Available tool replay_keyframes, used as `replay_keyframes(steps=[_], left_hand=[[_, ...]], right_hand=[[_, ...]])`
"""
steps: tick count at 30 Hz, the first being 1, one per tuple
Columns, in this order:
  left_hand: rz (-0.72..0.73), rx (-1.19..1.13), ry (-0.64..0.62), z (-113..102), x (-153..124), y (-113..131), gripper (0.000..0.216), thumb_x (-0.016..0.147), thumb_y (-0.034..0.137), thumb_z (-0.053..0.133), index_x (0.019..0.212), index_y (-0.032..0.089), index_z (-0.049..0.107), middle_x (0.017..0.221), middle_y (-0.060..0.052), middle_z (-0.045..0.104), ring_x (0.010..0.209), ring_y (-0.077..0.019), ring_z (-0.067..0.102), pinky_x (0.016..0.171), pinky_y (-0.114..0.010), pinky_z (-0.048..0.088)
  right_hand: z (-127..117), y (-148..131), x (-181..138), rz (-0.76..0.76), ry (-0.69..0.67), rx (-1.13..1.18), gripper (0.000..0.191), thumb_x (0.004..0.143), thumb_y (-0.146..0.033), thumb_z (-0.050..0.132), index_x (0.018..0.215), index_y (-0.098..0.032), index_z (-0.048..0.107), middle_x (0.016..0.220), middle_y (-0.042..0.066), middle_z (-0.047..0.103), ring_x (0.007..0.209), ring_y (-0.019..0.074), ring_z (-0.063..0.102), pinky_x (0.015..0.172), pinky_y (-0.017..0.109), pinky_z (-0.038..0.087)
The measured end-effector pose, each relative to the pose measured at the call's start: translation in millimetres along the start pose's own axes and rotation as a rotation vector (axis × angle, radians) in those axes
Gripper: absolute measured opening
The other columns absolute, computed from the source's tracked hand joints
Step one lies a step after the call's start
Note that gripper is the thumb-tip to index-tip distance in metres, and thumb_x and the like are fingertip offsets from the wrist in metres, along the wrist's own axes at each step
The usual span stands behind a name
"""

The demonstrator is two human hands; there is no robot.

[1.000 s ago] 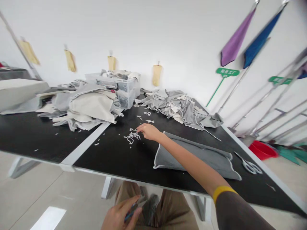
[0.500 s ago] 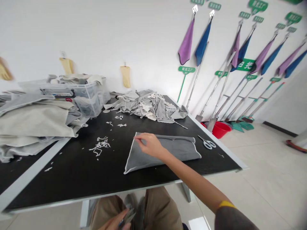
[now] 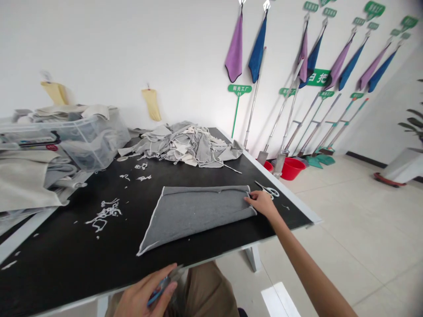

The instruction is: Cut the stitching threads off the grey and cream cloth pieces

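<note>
A grey cloth (image 3: pixel 198 215) with white stitched edges lies folded over on the black table. At its right end, my right hand (image 3: pixel 262 203) has thumb and fingertips closed on the white edge. My left hand (image 3: pixel 145 293) is low at the table's front edge, over my lap, wrapped round what look like small thread snips (image 3: pixel 158 293) with a blue handle. Their metal tips point up and right, and are blurred. White-handled scissors (image 3: pixel 271 191) lie just beyond my right hand, partly hidden by it.
White thread scraps (image 3: pixel 106 213) lie on the table (image 3: pixel 82 273) left of the cloth. A heap of grey and white cloths (image 3: pixel 191 143) is at the back. Clear plastic bins (image 3: pixel 89 141) and stacked cloths (image 3: pixel 24 180) stand left. Red buckets (image 3: pixel 292 168) and mops line the wall.
My right hand has moved from the cloth's left end to its right edge. My left hand has risen with the snips towards the table edge. The view has shifted right.
</note>
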State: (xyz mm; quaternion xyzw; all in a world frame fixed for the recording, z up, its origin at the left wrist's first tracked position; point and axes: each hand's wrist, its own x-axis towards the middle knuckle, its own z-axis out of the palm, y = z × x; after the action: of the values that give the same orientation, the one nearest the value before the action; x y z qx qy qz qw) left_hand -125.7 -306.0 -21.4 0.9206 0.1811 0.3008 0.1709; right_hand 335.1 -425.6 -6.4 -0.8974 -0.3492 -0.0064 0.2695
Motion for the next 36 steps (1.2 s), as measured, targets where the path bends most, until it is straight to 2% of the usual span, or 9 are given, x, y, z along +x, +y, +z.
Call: replay_keyframes(steps=[2,6,10,14,16,22,27,31,36], left_hand=[[0.008,0.001,0.018,1.6,23.2,9.1,0.032,0.090,0.040,0.061,0.120,0.031,0.064,0.109,0.004,0.076,0.092,-0.0151,0.074,0.081,-0.018,0.059],[-0.023,-0.014,0.141,9.8,65.8,25.1,0.028,0.090,0.036,0.062,0.117,0.029,0.065,0.107,0.002,0.076,0.092,-0.0145,0.073,0.086,-0.020,0.057],[-0.066,-0.054,0.264,21.3,105.3,42.1,0.024,0.090,0.036,0.061,0.108,0.023,0.070,0.097,-0.001,0.077,0.082,-0.0149,0.074,0.077,-0.020,0.057],[-0.116,-0.081,0.301,33.9,142.3,58.3,0.026,0.090,0.037,0.060,0.106,0.020,0.071,0.093,-0.002,0.078,0.073,-0.0152,0.072,0.072,-0.023,0.055],[-0.138,-0.095,0.265,41.7,160.0,65.6,0.028,0.091,0.039,0.058,0.107,0.020,0.071,0.095,-0.002,0.078,0.078,-0.0163,0.072,0.075,-0.024,0.055],[-0.142,-0.084,0.076,76.5,210.2,87.3,0.029,0.093,0.041,0.053,0.108,0.023,0.070,0.098,-0.004,0.077,0.086,-0.0203,0.072,0.082,-0.030,0.054],[-0.034,-0.034,-0.085,105.2,244.2,103.5,0.029,0.094,0.042,0.051,0.112,0.026,0.069,0.106,-0.004,0.076,0.095,-0.0216,0.071,0.084,-0.031,0.053],[0.040,0.053,-0.166,123.7,260.0,107.4,0.031,0.096,0.045,0.048,0.113,0.027,0.068,0.101,-0.004,0.077,0.091,-0.0226,0.072,0.077,-0.031,0.053],[0.141,0.109,-0.219,142.7,269.6,102.6,0.032,0.096,0.045,0.047,0.113,0.028,0.068,0.100,-0.004,0.077,0.091,-0.0234,0.072,0.075,-0.031,0.053]], right_hand=[[8.2,-0.9,3.5,-0.003,0.025,-0.014,0.034,0.078,-0.042,0.064,0.095,-0.015,0.077,0.080,0.009,0.073,0.073,0.0223,0.067,0.063,0.028,0.043],[11.7,2.2,8.5,0.023,0.073,0.060,0.025,0.080,-0.034,0.060,0.083,-0.018,0.078,0.074,0.006,0.072,0.070,0.0202,0.066,0.062,0.027,0.041],[9.1,9.0,10.4,0.080,0.102,0.160,0.019,0.077,-0.029,0.062,0.078,-0.018,0.077,0.072,0.005,0.072,0.070,0.0187,0.066,0.065,0.026,0.043],[10.1,11.6,11.7,0.080,0.084,0.191,0.024,0.074,-0.032,0.066,0.090,-0.018,0.077,0.078,0.004,0.072,0.073,0.0183,0.066,0.068,0.026,0.044],[11.1,11.3,11.5,0.035,0.075,0.145,0.026,0.074,-0.035,0.066,0.093,-0.020,0.076,0.083,0.004,0.072,0.076,0.0197,0.066,0.068,0.027,0.044],[12.7,12.1,6.7,-0.043,0.103,0.105,0.022,0.081,-0.032,0.057,0.078,-0.020,0.075,0.084,0.007,0.072,0.077,0.0220,0.065,0.068,0.030,0.044],[11.5,20.1,3.3,-0.029,0.067,0.358,0.026,0.078,-0.037,0.061,0.080,-0.016,0.076,0.073,0.007,0.072,0.066,0.0206,0.064,0.064,0.030,0.045],[10.2,23.0,2.1,-0.024,0.017,0.661,0.034,0.076,-0.044,0.063,0.084,-0.014,0.076,0.081,0.009,0.075,0.071,0.0213,0.067,0.065,0.031,0.049],[7.8,23.6,0.3,-0.008,0.070,0.728,0.035,0.075,-0.045,0.067,0.088,-0.014,0.077,0.088,0.010,0.076,0.080,0.0234,0.069,0.076,0.035,0.052]])
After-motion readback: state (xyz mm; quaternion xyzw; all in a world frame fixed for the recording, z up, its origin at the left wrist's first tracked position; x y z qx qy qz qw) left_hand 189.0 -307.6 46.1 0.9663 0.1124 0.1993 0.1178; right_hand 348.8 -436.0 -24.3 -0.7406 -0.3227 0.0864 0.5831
